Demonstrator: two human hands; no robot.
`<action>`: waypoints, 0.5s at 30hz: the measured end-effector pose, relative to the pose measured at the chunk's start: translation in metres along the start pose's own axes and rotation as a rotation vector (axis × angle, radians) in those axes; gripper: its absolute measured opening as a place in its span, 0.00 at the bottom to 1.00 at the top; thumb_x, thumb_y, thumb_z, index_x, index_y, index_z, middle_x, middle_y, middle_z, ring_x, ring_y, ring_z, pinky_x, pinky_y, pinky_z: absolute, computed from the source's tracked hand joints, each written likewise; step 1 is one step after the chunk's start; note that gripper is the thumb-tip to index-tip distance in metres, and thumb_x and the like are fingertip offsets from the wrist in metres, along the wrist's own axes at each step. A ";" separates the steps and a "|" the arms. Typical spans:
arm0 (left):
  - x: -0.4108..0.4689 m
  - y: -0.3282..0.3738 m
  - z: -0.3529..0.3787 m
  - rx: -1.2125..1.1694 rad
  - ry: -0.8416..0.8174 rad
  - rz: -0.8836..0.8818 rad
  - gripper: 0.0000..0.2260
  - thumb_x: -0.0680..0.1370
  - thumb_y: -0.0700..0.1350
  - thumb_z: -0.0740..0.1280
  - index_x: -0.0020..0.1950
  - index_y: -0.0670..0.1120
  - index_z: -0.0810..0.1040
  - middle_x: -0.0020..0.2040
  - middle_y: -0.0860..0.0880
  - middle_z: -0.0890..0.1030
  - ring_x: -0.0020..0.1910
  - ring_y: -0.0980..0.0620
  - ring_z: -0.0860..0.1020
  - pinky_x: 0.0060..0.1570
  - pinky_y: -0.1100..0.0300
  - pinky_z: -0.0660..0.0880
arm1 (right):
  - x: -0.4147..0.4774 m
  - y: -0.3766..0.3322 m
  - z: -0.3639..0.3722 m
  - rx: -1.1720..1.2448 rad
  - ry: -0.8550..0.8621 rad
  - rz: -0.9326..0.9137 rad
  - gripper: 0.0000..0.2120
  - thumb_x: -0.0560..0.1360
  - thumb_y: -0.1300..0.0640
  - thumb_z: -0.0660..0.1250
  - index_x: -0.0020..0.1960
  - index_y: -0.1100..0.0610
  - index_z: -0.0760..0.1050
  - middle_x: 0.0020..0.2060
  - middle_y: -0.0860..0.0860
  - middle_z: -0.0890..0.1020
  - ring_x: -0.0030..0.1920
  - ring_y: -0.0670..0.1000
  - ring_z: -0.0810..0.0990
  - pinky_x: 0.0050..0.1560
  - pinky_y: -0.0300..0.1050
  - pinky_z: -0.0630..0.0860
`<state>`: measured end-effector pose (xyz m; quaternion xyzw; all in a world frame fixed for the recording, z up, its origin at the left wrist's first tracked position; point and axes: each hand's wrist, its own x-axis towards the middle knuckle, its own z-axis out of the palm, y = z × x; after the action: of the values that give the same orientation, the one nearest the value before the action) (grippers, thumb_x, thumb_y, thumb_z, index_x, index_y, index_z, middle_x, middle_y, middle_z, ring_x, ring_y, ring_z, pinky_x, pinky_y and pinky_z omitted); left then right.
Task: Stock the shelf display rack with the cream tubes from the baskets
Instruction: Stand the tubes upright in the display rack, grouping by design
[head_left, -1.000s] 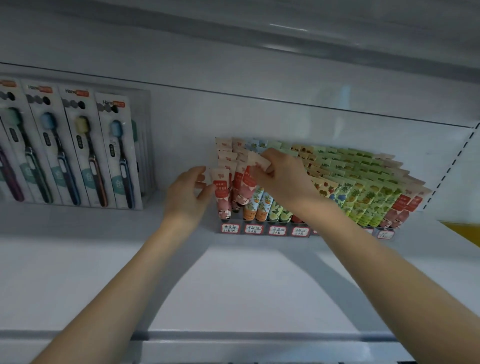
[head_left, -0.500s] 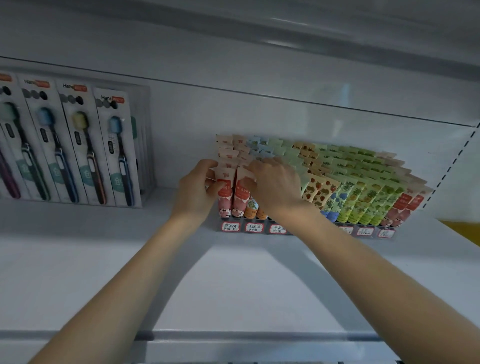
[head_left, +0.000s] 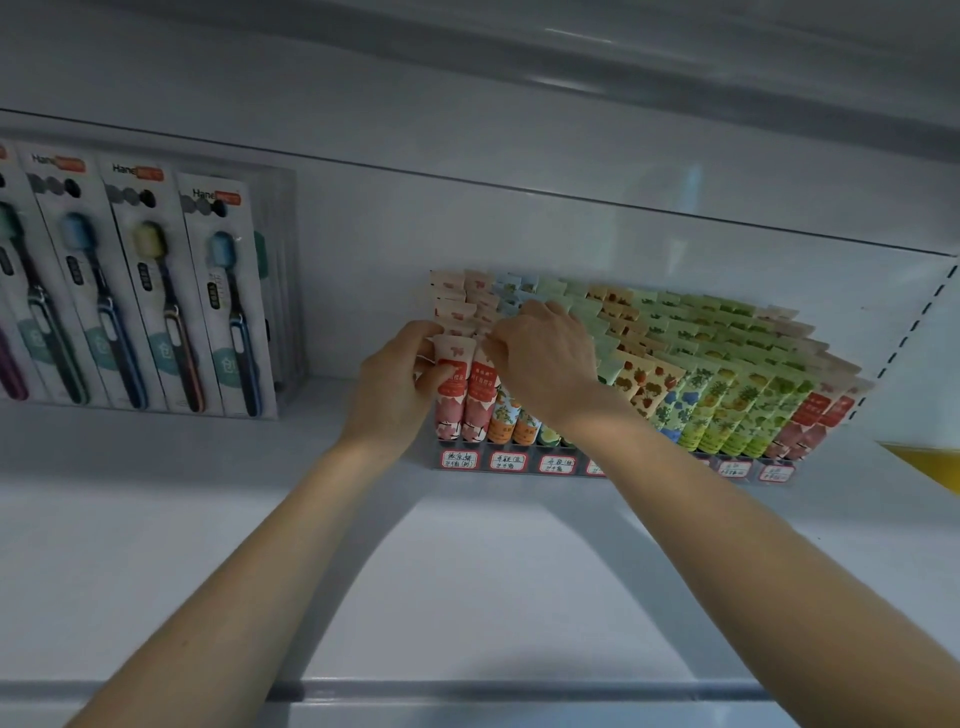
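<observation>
A tiered display rack (head_left: 569, 466) stands on the white shelf, filled with rows of small cream tubes in pink, orange, green and red prints. My left hand (head_left: 397, 387) grips the front-left pink and red tube (head_left: 451, 395), thumb across its front. My right hand (head_left: 545, 358) rests over the neighbouring pink tube (head_left: 480, 402) in the second column, fingertips pinching its top edge. My right wrist hides the front tubes of the middle columns. No basket is in view.
Boxed toothbrushes (head_left: 228, 296) stand in a row at the left of the same shelf (head_left: 467, 582). A yellow object (head_left: 930, 462) pokes in at the right edge. The upper shelf's underside (head_left: 519, 62) hangs close above the rack.
My right hand has come down from mid-rack to the front row, lowering the pink tube into the second column beside the first. My left hand moved slightly in and gripped the front-left tube.
</observation>
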<state>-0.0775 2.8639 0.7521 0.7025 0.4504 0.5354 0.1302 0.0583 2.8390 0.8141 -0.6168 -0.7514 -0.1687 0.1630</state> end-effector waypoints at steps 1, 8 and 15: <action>0.000 0.000 0.000 0.010 0.003 0.005 0.13 0.75 0.35 0.67 0.59 0.39 0.74 0.46 0.51 0.76 0.43 0.53 0.76 0.43 0.69 0.68 | 0.000 0.001 0.000 0.009 -0.001 -0.002 0.17 0.82 0.51 0.53 0.54 0.57 0.78 0.55 0.55 0.77 0.59 0.56 0.72 0.58 0.46 0.66; -0.001 -0.003 0.001 -0.028 0.020 -0.004 0.18 0.73 0.36 0.70 0.62 0.41 0.75 0.45 0.51 0.77 0.42 0.52 0.76 0.46 0.64 0.72 | 0.000 0.011 0.006 0.178 0.083 0.007 0.13 0.79 0.53 0.59 0.49 0.57 0.80 0.46 0.53 0.77 0.52 0.53 0.73 0.53 0.44 0.69; 0.000 -0.004 0.002 -0.034 0.015 0.007 0.17 0.73 0.35 0.70 0.62 0.42 0.76 0.43 0.51 0.78 0.40 0.53 0.76 0.40 0.76 0.69 | 0.006 0.014 0.009 0.172 0.097 -0.027 0.11 0.78 0.55 0.61 0.50 0.57 0.80 0.48 0.54 0.77 0.53 0.53 0.73 0.49 0.41 0.66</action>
<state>-0.0775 2.8662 0.7488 0.6976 0.4397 0.5489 0.1369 0.0704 2.8503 0.8094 -0.5815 -0.7625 -0.1352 0.2494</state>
